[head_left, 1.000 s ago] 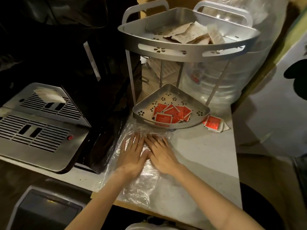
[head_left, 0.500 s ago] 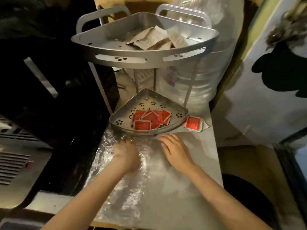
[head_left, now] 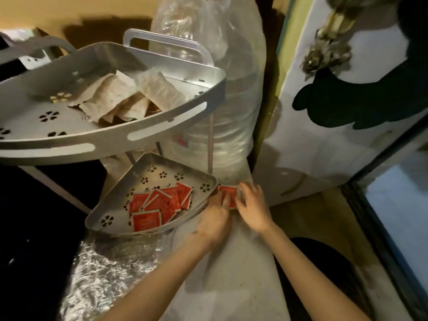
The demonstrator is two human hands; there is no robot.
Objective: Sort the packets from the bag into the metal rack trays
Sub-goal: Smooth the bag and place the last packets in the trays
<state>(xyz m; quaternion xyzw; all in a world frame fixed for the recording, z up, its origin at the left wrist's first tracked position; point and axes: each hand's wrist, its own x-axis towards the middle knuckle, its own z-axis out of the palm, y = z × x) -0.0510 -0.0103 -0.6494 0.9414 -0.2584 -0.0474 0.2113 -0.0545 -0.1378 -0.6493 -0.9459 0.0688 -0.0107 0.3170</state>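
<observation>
Beside the lower perforated metal rack tray (head_left: 115,206), on the pale counter (head_left: 234,281), a stray red square packet (head_left: 228,193) is pinched between the left hand (head_left: 214,216) and right hand (head_left: 252,205), whose grip looks only partly closed; lifting it into that tray of red packets is judged next.

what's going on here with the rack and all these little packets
A person is sorting packets into a two-tier metal rack. The upper tray holds pale brownish packets, and the lower tray holds a pile of red packets. Both hands, the left hand and the right hand, are on a stray red packet lying on the counter just right of the lower tray. The clear plastic bag lies flattened on the counter in front of the rack.
</observation>
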